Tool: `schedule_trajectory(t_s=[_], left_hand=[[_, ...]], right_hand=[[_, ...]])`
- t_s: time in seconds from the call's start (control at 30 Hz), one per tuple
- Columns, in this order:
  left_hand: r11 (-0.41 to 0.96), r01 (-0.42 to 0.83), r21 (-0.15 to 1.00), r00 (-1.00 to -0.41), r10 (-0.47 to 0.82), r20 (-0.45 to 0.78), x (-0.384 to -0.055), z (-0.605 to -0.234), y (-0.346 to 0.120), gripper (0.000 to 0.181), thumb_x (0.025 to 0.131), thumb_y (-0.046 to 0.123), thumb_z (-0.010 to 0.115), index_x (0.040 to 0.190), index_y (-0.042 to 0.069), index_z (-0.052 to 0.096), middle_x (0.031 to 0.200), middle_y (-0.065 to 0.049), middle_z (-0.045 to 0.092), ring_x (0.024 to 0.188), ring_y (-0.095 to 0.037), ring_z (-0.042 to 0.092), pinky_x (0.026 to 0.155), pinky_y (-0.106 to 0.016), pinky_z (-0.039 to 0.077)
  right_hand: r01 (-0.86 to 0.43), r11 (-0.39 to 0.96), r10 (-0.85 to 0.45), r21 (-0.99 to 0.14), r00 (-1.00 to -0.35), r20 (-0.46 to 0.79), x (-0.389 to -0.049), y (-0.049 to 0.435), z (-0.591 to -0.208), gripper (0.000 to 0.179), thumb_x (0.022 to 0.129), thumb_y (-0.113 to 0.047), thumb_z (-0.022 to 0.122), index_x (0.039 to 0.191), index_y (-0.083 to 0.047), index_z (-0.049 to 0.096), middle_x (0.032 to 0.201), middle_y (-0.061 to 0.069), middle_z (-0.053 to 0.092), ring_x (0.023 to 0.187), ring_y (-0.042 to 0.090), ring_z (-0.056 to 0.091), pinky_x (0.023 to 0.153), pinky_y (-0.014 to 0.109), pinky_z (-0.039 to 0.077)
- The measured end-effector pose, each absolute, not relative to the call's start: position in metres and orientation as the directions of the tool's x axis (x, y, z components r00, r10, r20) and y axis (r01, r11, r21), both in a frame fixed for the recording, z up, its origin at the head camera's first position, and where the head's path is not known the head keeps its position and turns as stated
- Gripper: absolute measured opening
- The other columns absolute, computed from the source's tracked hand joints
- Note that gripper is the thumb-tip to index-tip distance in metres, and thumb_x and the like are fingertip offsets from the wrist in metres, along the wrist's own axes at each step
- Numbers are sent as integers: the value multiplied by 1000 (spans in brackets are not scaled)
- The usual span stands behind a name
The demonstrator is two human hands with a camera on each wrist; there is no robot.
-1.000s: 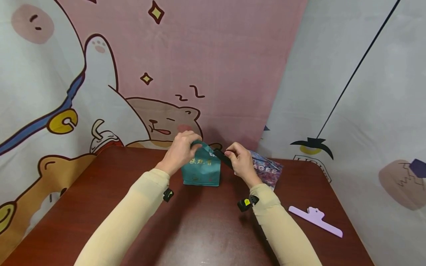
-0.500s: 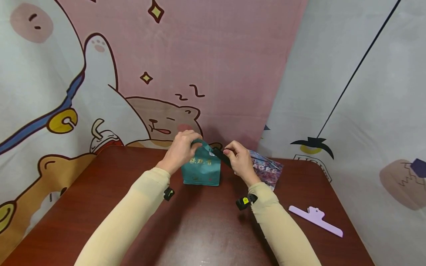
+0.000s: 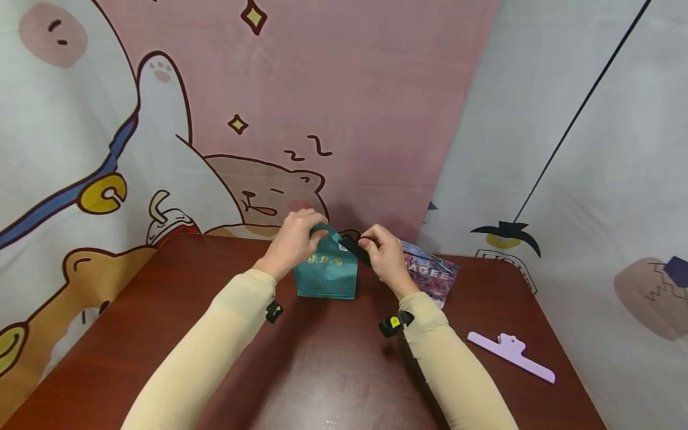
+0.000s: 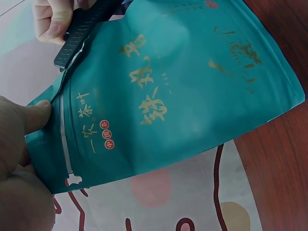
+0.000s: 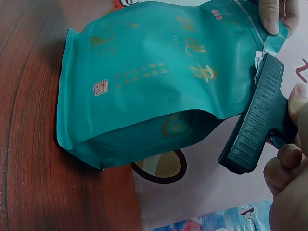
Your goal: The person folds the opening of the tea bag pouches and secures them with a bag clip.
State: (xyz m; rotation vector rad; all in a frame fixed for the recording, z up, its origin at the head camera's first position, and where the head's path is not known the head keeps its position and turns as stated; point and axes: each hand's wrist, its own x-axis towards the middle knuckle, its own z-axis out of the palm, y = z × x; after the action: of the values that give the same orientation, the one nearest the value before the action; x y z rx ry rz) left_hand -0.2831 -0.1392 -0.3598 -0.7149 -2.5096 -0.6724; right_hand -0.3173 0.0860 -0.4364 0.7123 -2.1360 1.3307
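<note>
A teal tea bag (image 3: 325, 279) with gold characters stands upright near the back of the table. My left hand (image 3: 292, 242) pinches its top edge at the left, thumb in front, as the left wrist view also shows. At the right, my right hand (image 3: 386, 255) holds a black bag clip (image 5: 256, 115) by its handle, thumb against curled fingers. The clip's long ribbed bar slants across the bag's top edge, overlapping the part near the silvery strip (image 4: 63, 134). Whether its jaws bite the bag cannot be told. The bag's top is bent and creased there.
Behind my right hand lies a patterned purple-blue packet (image 3: 430, 276), partly hidden by the hand. A lilac bag clip (image 3: 510, 356) rests on the dark red wooden table (image 3: 322, 370) near its right edge. A printed cloth (image 3: 365, 107) hangs behind the table.
My right hand and the black clip have shifted slightly up and left along the bag's top. My left hand keeps its pinch, and the bag stays in place.
</note>
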Motion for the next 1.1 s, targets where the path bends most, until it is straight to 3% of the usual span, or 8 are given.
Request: schedule_trajectory(t_s=[0.5,1.1], left_hand=[[745,588,315,-755,366,544,-282,-359,-137,9,95,6,74,103,5,77,98,-8,73,97,-27,67,104,-52,46],[739,597,312,-749,374,547,-282,-360,-137,8,94,5,74,102,6,77,97,-7,73,95,-26,67,102,-51,46]], right_hand=[[-684,365,-153,-632,-714,684,-319,81,-431,12,93,-13,72,91,-2,68,83,12,67,68,20,57,64,27,45],[-706,350,-159,-616,-693,703,-320,75,-428,9,90,-8,76,91,-3,68,82,10,68,68,21,61,63,29,48]])
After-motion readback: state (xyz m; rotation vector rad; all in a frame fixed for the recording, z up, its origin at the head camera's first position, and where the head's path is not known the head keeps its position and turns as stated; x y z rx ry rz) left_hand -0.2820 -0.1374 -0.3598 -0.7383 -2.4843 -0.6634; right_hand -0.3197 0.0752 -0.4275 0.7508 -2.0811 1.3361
